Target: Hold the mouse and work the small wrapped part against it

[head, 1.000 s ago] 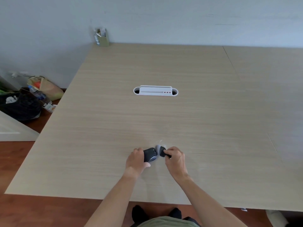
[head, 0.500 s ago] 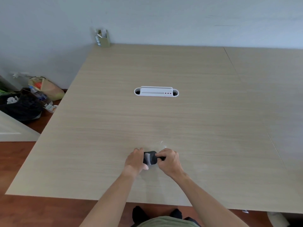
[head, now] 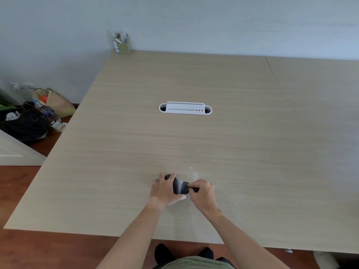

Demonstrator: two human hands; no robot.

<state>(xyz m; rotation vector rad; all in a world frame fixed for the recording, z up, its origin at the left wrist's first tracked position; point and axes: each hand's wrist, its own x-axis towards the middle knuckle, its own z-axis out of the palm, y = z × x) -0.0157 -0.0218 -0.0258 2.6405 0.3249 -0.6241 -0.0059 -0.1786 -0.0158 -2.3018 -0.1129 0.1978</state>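
Note:
A black, mouse-like object with a grey patch (head: 179, 187) sits low over the light wooden table (head: 252, 142), near its front edge. My left hand (head: 164, 192) grips this object from the left, fingers curled over its far end. My right hand (head: 204, 195) pinches a small dark piece (head: 195, 189) against the object's right end. Both hands hide much of it. A scrap of clear plastic (head: 194, 174) lies on the table just behind my right hand.
A white cable port (head: 185, 108) is set into the table's middle. A small box of pens (head: 122, 44) stands at the far left corner by the wall. Bags and bottles (head: 29, 121) lie on the floor to the left.
One second ago my right hand held the small dark piece apart from the black object. It has since brought the piece against the object's right end, and both hands shifted slightly left.

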